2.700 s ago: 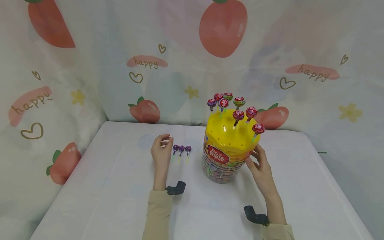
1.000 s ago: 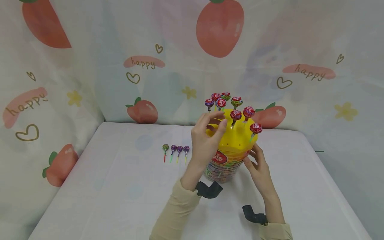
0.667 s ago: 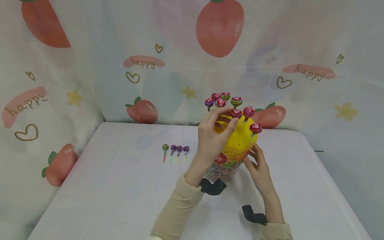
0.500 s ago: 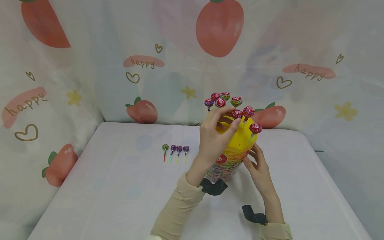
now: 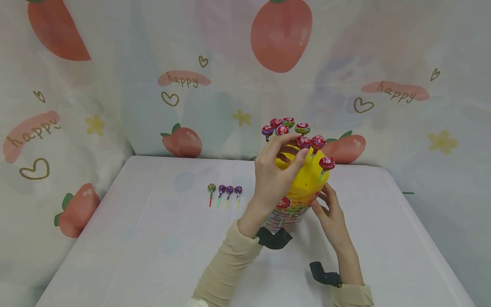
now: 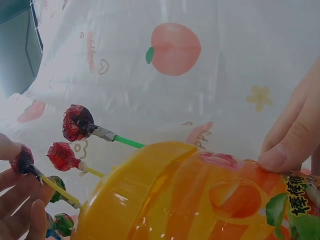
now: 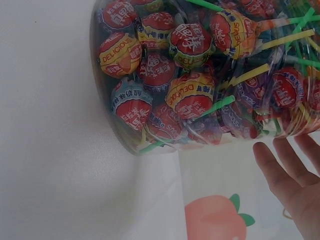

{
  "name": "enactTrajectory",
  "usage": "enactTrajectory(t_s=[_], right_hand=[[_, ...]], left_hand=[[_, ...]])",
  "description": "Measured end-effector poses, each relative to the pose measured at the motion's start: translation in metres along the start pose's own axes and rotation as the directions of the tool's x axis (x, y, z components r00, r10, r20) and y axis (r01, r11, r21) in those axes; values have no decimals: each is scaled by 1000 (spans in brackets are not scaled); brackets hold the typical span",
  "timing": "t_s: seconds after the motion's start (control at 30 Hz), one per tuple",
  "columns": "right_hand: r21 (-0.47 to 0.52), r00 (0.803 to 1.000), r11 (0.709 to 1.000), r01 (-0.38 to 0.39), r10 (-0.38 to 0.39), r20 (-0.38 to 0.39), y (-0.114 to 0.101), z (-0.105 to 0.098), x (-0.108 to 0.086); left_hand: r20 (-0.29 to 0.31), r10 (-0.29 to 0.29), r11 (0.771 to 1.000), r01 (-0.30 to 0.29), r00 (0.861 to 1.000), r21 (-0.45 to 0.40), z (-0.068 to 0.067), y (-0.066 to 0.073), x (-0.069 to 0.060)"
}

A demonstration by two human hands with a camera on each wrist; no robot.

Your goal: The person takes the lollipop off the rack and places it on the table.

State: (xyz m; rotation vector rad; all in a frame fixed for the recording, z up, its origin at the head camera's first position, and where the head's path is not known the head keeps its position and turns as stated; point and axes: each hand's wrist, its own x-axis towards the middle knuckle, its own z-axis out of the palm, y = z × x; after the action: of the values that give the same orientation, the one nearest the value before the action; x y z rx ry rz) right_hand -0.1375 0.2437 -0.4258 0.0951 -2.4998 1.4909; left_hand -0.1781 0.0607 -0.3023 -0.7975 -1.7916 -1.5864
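My left hand (image 5: 273, 179) pinches the head of a red-wrapped lollipop (image 5: 303, 142) between thumb and fingers, above the yellow lid (image 5: 312, 179) of a lollipop jar. In the left wrist view, that lollipop's yellow stick (image 6: 62, 192) runs down to the lid. Several other lollipops stand upright in the lid, one of them a red lollipop (image 5: 327, 163) near its right edge. My right hand (image 5: 334, 217) touches the right side of the clear jar (image 7: 165, 90), which is packed with wrapped lollipops. Its thumb (image 6: 295, 135) rests on the printed label; the fingers look fairly straight.
Left of the jar, a green-wrapped lollipop (image 5: 211, 188) and several purple lollipops (image 5: 229, 189) lie in a row on the white table (image 5: 134, 238). A printed curtain (image 5: 222, 38) hangs behind and at the sides.
My left hand left a green lollipop beside the purple row, moved right to the jar and took hold of a red one, whose head now sits slightly higher. The right hand stayed put.
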Motion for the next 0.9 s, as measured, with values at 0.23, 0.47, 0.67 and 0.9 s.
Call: enactTrajectory(t_s=[0.23, 0.47, 0.67, 0.9], right_hand=[[2, 1000, 1000, -6, 6, 0, 0, 0, 0], [10, 1000, 1000, 1, -1, -2, 1, 0, 0], [14, 1000, 1000, 9, -9, -8, 1, 1, -1], [16, 1000, 1000, 17, -17, -10, 0, 1, -1]], left_hand=[[-35, 27, 1000, -27, 999, -8, -7, 6, -5], [-100, -34, 999, 31, 994, -30, -16, -4, -20], [-161, -111, 994, 105, 981, -43, -28, -22, -39], [-217, -167, 985, 172, 962, 4, -42, -44, -56]])
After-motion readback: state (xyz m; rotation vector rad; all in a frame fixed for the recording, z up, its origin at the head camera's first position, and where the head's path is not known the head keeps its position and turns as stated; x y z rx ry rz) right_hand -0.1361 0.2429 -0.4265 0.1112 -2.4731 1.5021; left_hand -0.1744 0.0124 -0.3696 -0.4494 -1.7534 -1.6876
